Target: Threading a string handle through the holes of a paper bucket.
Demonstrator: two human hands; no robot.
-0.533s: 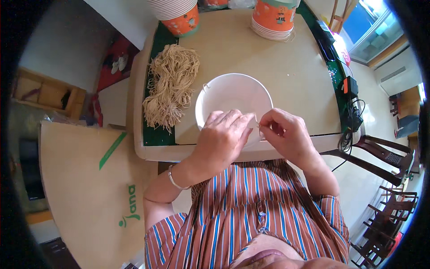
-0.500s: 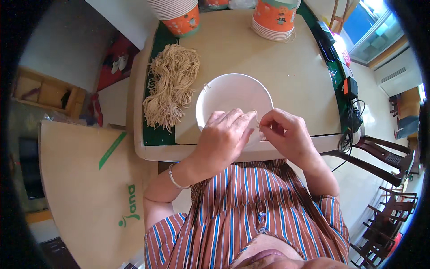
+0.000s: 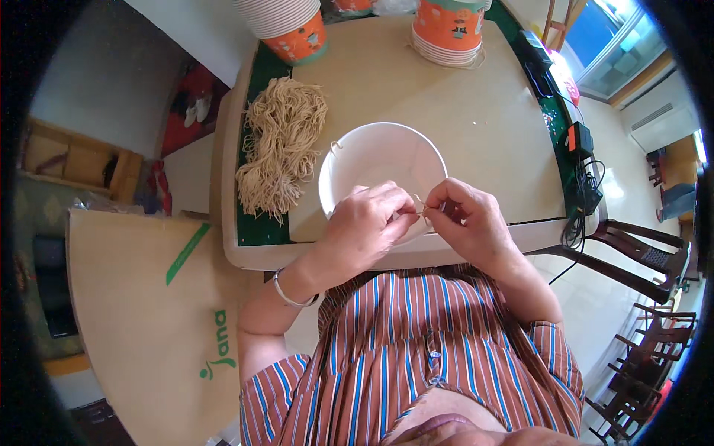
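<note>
A white paper bucket (image 3: pixel 383 152) stands at the table's near edge, its mouth facing me. At its near right rim, both my hands pinch a thin beige string (image 3: pixel 421 211). My left hand (image 3: pixel 364 223) covers part of the near rim, fingertips closed on the string. Close beside it, my right hand (image 3: pixel 474 223) grips the string between thumb and forefinger. Another short string loop (image 3: pixel 336 144) sticks up at the bucket's far left rim. To the left lies a loose bundle of beige cotton string (image 3: pixel 282 141).
Stacked orange-and-white paper buckets stand at the back left (image 3: pixel 294 37) and back right (image 3: pixel 448 36). A power adapter (image 3: pixel 581 143) and black cables line the right edge. A large cardboard sheet (image 3: pixel 141 312) is at left, a dark chair (image 3: pixel 632 256) at right.
My left fingers have drawn closed into a pinch near the right hand's fingertips. The string now shows between the two hands. The bucket sits slightly further left in view.
</note>
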